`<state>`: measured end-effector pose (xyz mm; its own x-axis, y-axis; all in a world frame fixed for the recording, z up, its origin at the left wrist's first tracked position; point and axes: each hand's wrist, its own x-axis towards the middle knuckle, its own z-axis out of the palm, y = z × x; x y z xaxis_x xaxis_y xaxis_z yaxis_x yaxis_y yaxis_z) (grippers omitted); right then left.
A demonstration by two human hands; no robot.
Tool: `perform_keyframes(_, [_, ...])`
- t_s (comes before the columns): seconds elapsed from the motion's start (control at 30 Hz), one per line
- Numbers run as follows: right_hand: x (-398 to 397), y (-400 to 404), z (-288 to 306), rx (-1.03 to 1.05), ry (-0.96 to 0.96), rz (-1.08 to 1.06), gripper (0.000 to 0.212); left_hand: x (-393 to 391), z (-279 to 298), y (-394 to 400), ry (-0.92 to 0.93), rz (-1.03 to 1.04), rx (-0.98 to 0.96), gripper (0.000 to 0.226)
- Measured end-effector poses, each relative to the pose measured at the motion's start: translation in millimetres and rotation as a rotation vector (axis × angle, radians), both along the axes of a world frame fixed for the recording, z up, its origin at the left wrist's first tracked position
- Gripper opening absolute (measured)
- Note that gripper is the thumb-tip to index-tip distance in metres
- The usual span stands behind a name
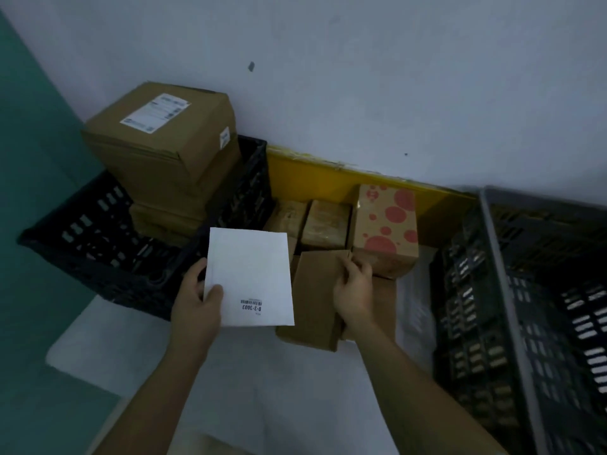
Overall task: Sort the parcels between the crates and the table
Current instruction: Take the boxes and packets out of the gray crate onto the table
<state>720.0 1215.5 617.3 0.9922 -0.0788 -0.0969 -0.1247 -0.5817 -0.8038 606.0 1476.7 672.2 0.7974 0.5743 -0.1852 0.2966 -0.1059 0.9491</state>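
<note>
Flat white envelope (smooth paper) pinched by left hand.

Left crate on the desk with stacked boxes in it, right crate at the desk's right, three parcels between the crates against the wall, flat envelope left of a cardboard box before them.

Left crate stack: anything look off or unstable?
Yes. The large labelled box tops the stack in the left black crate, rising well above the rim and overhanging the smaller box beneath, so it may be top-heavy. No visible damage or spills.
</note>
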Motion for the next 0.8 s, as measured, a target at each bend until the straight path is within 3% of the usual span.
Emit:
perform_keyframes(0.1, [7,10,-20,-0.005,0.033,0.102,0.059,12,-4,7,0.027,0.013,0.023,0.052])
perform_keyframes(0.2, [7,15,-41,-0.151,0.011,0.210,0.068,26,-11,11,0.051,0.002,0.044,0.053])
perform_keyframes(0.37, [10,18,-58,-0.555,0.169,0.352,0.048,50,-26,5,0.068,-0.018,0.037,0.048])
perform_keyframes(0.43, [7,20,-60,-0.656,0.197,0.389,0.051,61,-30,6,0.071,-0.038,0.007,0.042])
perform_keyframes(0.8, [-4,0,-26,-0.719,0.120,0.356,0.055,175,-36,13,0.130,-0.283,0.024,0.068])
